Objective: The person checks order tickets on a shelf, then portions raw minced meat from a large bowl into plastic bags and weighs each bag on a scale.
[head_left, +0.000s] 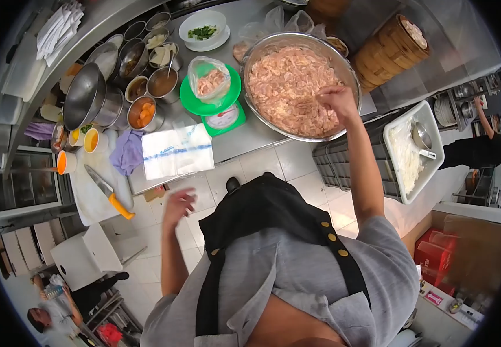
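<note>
My right hand [338, 100] is over a large metal bowl [354, 78] full of sliced raw meat [291, 81]. Its fingers are curled together close to the meat, and whatever they hold is hidden. My left hand [179, 207] hangs in front of the counter edge, holding nothing, with its fingers loosely apart. Left of the bowl, a clear plastic bag [209, 80] with some of the meat sits on a green plate [234, 81]. The plate rests on a green dial scale [225, 119]. A stack of white plastic bags [178, 152] lies nearest my left hand.
A knife [109, 192] with a yellow handle lies on the white cutting board [83, 196]. Metal pots [163, 85] and containers crowd the left. Bamboo steamers [389, 53] stand back right; a white tub [434, 130] sits on a dark crate [343, 168]. Two people appear at the edges.
</note>
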The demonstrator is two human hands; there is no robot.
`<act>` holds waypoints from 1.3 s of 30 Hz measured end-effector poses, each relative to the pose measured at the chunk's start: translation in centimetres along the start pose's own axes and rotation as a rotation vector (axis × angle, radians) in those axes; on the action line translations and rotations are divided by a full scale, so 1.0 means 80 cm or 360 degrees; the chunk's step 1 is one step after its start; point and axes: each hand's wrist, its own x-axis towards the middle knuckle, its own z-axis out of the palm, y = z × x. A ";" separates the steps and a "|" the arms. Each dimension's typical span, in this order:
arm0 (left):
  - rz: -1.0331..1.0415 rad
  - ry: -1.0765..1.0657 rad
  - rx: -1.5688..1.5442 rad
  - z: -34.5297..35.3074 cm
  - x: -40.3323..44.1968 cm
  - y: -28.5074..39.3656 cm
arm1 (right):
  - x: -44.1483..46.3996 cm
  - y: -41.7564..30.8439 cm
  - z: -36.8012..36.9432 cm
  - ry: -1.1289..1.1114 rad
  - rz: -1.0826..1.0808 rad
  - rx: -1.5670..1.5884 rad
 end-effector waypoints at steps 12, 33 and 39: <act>-0.1157 0.0388 0.0219 0.058 -0.084 -0.195 | 0.012 0.040 0.029 0.0351 -0.1228 -0.1749; -0.1033 0.0438 -0.0349 0.046 -0.021 -0.244 | -0.006 -0.194 0.145 -0.0573 -0.0829 -0.0301; -0.0787 0.0519 -0.0231 0.049 -0.050 -0.220 | 0.012 -0.158 0.102 -0.0062 -0.0921 -0.1045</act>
